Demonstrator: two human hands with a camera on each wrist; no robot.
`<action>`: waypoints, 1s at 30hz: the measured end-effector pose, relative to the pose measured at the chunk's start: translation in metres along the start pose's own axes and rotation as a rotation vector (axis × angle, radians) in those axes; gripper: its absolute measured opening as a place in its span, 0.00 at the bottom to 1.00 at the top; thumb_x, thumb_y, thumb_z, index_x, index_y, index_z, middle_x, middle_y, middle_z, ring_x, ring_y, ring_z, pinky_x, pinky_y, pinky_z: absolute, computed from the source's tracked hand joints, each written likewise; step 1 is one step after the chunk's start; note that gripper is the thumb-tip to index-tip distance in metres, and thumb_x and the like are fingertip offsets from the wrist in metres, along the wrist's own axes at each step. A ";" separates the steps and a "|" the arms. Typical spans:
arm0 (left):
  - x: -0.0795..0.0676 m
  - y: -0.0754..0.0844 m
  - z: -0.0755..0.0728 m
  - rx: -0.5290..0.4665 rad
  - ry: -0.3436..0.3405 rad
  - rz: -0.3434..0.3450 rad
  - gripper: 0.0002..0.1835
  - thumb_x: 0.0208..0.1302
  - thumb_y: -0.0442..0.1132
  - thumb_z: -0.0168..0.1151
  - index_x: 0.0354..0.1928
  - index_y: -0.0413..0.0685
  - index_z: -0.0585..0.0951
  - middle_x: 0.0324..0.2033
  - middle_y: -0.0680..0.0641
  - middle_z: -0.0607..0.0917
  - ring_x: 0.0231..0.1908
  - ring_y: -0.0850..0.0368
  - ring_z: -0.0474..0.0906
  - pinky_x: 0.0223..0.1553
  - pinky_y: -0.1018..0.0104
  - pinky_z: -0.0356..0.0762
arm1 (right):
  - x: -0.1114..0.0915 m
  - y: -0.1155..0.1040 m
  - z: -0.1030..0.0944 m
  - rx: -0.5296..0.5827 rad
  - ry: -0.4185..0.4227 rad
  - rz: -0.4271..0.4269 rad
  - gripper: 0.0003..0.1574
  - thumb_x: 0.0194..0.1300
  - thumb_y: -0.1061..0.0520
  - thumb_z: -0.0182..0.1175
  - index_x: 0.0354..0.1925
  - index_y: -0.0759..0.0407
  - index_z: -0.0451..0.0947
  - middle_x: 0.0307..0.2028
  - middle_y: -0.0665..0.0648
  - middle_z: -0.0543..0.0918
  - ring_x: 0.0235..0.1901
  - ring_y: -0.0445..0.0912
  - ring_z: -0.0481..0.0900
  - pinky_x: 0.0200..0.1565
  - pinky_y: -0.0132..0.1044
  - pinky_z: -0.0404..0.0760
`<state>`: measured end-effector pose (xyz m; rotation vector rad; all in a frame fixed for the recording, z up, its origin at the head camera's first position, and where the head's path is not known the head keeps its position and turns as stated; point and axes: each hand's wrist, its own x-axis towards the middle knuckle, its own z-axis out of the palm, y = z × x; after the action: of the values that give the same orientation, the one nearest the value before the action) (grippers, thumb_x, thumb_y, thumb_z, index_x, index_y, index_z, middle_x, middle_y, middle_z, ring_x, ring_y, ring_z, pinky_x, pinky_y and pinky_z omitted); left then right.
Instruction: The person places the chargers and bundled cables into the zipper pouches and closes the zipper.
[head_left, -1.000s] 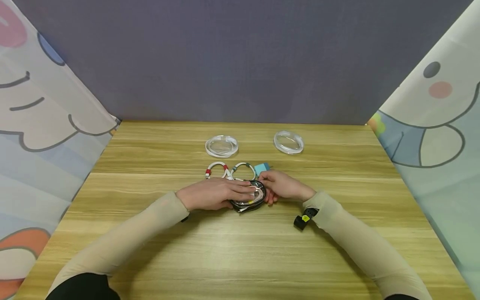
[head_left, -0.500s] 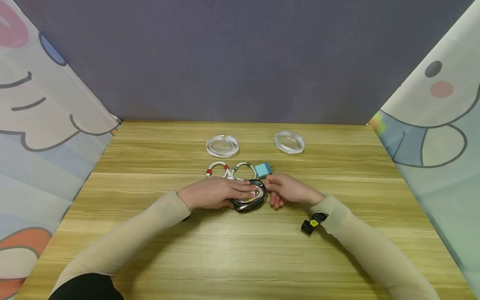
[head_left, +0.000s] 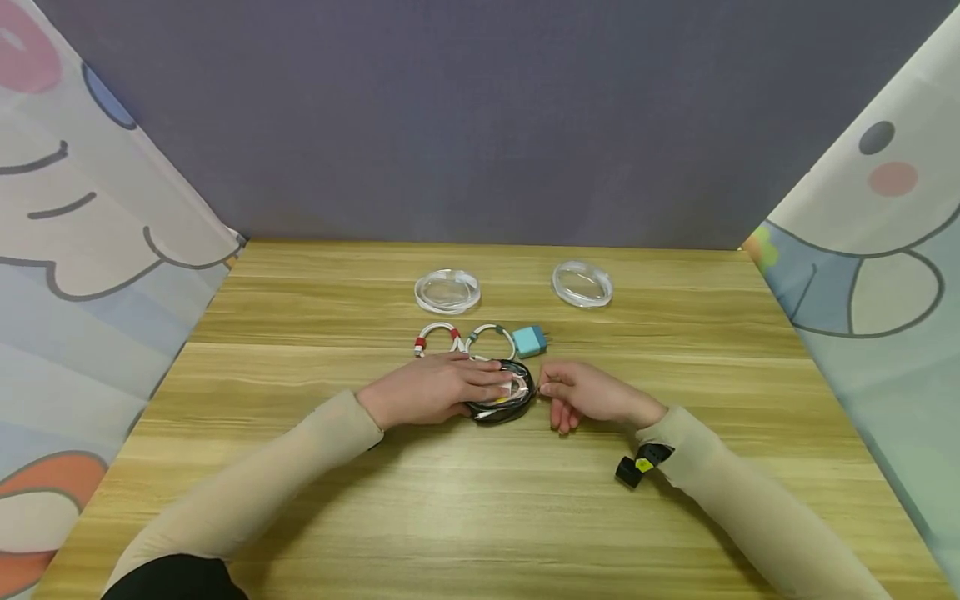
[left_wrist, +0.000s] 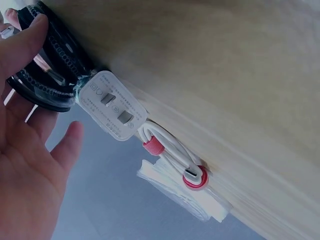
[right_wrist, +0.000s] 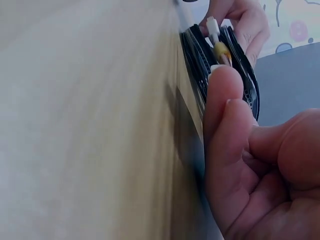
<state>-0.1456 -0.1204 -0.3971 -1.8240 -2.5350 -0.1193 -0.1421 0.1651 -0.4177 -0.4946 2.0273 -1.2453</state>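
Observation:
My left hand (head_left: 435,389) holds a coiled black cable (head_left: 525,379), its palm over the coil. In the left wrist view, the thumb lies on one side of that cable and fingers on the other. A pinkish cable with a white plug (right_wrist: 213,27) and yellow band lies in the coil. My right hand (head_left: 592,393) is just right of the coil, fingers bent loosely, thumb near the fingertips. I see nothing between those fingers, though the fingertips are partly hidden. A white charger (left_wrist: 112,105) with two prongs sits beside the coil, mostly hidden from the head view.
Behind the hands lie a white cable with red ties (head_left: 438,337), another with green ties (head_left: 491,340) and a turquoise charger (head_left: 529,341). Two clear-wrapped white cable coils (head_left: 447,292) lie farther back on the wooden table (head_left: 675,333). A grey panel (head_left: 480,125) stands behind.
My right hand has moved away from the turquoise charger and the coil's edge, to the right and towards me. The charger now shows fully. My left hand stays on the coil.

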 end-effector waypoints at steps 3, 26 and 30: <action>0.000 0.002 0.000 0.005 0.006 -0.010 0.33 0.57 0.43 0.67 0.65 0.59 0.69 0.68 0.58 0.62 0.66 0.57 0.59 0.62 0.52 0.62 | -0.003 0.001 0.003 0.016 -0.012 0.007 0.13 0.73 0.56 0.45 0.37 0.67 0.68 0.20 0.63 0.82 0.18 0.54 0.81 0.19 0.42 0.79; 0.000 0.002 0.000 -0.031 0.007 -0.036 0.33 0.57 0.40 0.66 0.66 0.59 0.68 0.68 0.59 0.63 0.67 0.58 0.58 0.62 0.52 0.62 | -0.007 0.001 0.012 0.063 -0.040 -0.019 0.15 0.73 0.56 0.45 0.38 0.69 0.69 0.21 0.63 0.82 0.18 0.50 0.81 0.20 0.39 0.79; -0.001 0.001 -0.001 -0.124 0.009 -0.037 0.34 0.58 0.45 0.66 0.67 0.58 0.66 0.68 0.59 0.61 0.68 0.58 0.54 0.64 0.55 0.59 | -0.007 0.002 0.013 0.083 -0.008 -0.025 0.15 0.73 0.57 0.45 0.39 0.70 0.69 0.23 0.62 0.83 0.19 0.48 0.81 0.22 0.40 0.80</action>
<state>-0.1442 -0.1209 -0.3961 -1.8120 -2.6110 -0.2911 -0.1280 0.1626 -0.4212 -0.4853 1.9598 -1.3343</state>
